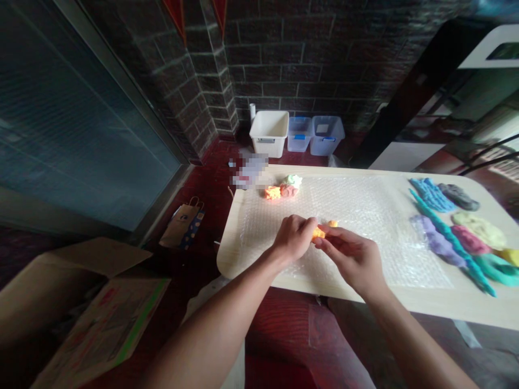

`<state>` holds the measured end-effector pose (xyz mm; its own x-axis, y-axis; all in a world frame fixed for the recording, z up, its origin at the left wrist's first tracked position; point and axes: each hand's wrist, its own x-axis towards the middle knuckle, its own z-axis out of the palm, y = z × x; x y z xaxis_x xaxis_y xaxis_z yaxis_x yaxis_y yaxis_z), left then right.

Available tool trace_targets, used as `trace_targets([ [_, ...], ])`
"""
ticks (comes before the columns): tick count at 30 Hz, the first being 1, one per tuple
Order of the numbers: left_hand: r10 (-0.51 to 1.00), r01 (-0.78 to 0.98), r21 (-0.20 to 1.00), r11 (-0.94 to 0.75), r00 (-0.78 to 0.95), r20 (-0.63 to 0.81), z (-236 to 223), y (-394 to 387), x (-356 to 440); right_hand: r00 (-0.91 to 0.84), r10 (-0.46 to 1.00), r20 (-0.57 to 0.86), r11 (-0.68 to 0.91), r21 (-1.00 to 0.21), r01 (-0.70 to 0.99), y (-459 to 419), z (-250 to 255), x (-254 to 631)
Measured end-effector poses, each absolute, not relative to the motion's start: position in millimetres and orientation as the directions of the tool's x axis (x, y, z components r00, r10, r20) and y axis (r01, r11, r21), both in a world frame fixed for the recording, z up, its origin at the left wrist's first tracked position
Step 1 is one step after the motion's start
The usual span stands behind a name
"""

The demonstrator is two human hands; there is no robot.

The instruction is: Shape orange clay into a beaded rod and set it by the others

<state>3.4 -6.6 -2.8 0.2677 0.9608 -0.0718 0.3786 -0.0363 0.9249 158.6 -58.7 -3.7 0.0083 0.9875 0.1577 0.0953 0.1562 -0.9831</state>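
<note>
Between the fingertips of both hands is a small lump of orange modelling clay (318,233). My left hand (295,236) is closed on its left side, with the thumb on top. From the right, my right hand (354,256) pinches the same lump. A smaller orange clay piece (333,223) shows just beyond my right fingers; whether it touches the held lump I cannot tell. Farther back on the bubble wrap (348,200) sit an orange clay clump (273,193), a reddish-brown one (288,190) and a pale green one (294,180), close together.
On the right of the table (430,302) lie blue clay (433,194), grey clay (458,196), purple clay (438,240), a long teal clay strip (452,240) and several other colours. Bins (270,143) stand by the brick wall. A cardboard box (109,313) and paper bag (178,224) are at left.
</note>
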Motion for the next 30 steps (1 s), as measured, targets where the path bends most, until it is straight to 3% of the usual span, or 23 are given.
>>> trace_targets([
  [8,0.918,0.355,0.932,-0.068,0.389,-0.081,-0.2,-14.8,16.7,-0.054,0.996,0.066,0.065,-0.998,-0.024,-64.2,2.1,182.0],
  [17,0.863,0.09,0.979,0.184,0.462,-0.204,-12.9,-10.3,23.3,-0.05,0.991,-0.121,-0.13,-0.95,-0.283,-59.9,-3.2,183.7],
  [19,0.856,0.118,0.977,0.176,0.471,-0.211,-12.7,-9.1,21.1,-0.032,0.993,-0.114,-0.118,-0.963,-0.243,-58.8,-0.8,185.9],
  [24,0.86,0.199,0.979,0.046,0.49,-0.14,-14.8,-9.9,15.5,0.027,1.0,-0.01,-0.011,-0.999,0.035,-58.6,-2.7,192.5],
  [30,0.864,0.168,0.986,-0.009,0.497,-0.077,-16.8,-11.8,14.3,-0.009,0.999,0.038,0.039,-0.998,0.058,-58.8,-7.4,187.5],
])
